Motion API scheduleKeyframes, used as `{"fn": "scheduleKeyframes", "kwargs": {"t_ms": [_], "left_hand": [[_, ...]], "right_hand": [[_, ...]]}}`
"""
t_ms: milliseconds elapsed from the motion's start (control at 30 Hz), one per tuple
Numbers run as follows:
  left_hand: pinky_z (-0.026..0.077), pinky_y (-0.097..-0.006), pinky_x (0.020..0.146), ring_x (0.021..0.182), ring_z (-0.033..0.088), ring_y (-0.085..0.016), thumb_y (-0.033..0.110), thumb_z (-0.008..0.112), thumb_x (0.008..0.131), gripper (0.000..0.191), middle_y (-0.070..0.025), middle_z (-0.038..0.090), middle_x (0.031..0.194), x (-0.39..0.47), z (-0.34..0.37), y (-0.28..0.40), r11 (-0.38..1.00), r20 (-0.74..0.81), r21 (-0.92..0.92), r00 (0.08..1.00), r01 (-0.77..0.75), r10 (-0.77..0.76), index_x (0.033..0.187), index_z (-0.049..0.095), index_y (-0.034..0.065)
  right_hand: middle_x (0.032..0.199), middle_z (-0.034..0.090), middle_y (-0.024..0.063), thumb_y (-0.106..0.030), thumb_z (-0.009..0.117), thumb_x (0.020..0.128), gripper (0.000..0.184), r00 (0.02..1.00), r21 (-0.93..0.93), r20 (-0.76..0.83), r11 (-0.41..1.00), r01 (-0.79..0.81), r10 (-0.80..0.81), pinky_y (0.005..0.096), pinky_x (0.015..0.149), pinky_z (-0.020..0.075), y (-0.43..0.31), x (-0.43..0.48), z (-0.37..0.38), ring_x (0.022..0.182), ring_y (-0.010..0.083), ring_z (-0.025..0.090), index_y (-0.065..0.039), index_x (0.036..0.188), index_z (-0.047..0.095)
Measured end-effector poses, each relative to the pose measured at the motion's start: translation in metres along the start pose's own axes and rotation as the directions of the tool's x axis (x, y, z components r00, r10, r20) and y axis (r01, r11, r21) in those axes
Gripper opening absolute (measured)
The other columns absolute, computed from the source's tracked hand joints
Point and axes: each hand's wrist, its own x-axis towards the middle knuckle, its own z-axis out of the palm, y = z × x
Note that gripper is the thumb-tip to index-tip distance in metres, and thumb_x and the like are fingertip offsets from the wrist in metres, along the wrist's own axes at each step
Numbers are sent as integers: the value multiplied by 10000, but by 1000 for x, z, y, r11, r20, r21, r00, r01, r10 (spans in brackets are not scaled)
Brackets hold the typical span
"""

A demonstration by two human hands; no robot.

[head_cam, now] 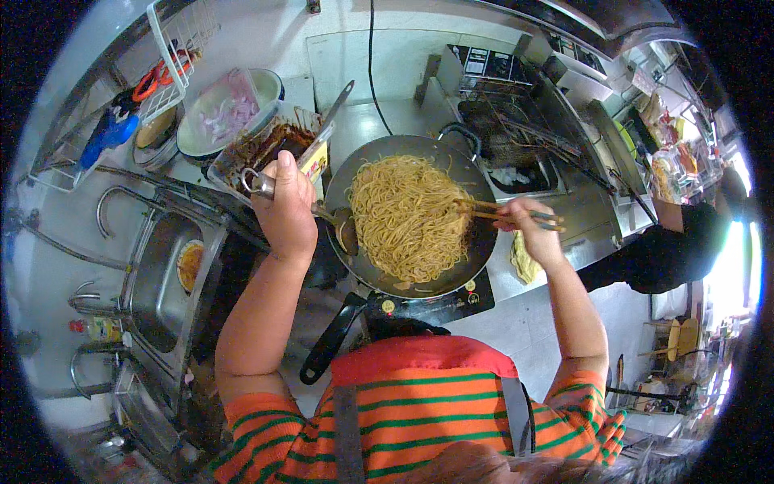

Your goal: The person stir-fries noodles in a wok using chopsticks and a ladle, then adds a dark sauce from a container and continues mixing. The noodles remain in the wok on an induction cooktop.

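Note:
A dark wok (387, 148) full of brown noodles (411, 218) sits on a black induction cooktop (432, 308). My left hand (287, 212) grips the handle of a metal ladle, whose bowl (346, 231) rests in the wok's left side against the noodles. Wooden chopsticks (484, 210) with dark ends are held in my right hand (527, 225), their tips in the noodles on the right. Left of the wok, a plastic container (236, 166) holds dark sauce and a metal utensil (337, 103). The wok's long black handle (332, 339) points towards me.
Chopped onion (227, 118) lies in a container on a pot at the upper left. A sink (163, 302) is on the left, a deep fryer (514, 145) on the right. A yellowish cloth (525, 257) lies by the wok. A person in black (671, 242) stands at the right.

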Motion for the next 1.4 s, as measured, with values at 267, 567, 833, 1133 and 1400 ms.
{"fn": "scheduleKeyframes", "kwargs": {"t_ms": [267,567,833,1133,1400], "left_hand": [[222,-238,403,404,254,-60,284,450,881,393,47,279,459,-5,3,-8,999,-29,-14,999,-36,36,556,297,123],[239,-242,408,413,282,-75,297,461,876,440,32,288,452,-4,-15,-13,998,-14,-3,998,-67,67,515,289,113],[228,-248,406,409,260,-80,318,469,873,435,37,287,456,1,-16,-23,1000,-24,19,1000,5,-5,523,299,123],[207,-267,404,389,227,-100,342,462,873,449,41,237,455,32,-6,-58,931,-113,-351,983,99,-148,523,263,144],[206,-257,438,420,211,-102,376,418,886,465,34,208,463,31,24,11,902,41,-428,999,51,-37,524,230,152]], "right_hand": [[758,596,87,-187,466,883,225,994,144,90,987,-66,54,278,625,495,31,-1,69,702,173,605,5,825,568],[812,596,82,-264,453,885,263,990,196,-24,972,-132,139,292,600,505,17,8,18,679,188,617,-25,834,552],[694,584,76,-173,456,877,202,980,-41,11,979,-199,200,260,512,489,35,24,2,582,158,592,-13,793,547],[773,566,141,-184,439,869,192,935,510,114,788,-345,336,340,596,513,69,67,78,626,266,603,-6,831,497],[804,570,149,-182,416,882,208,995,619,52,779,-101,88,317,635,516,4,51,60,674,250,611,1,831,499]]}}
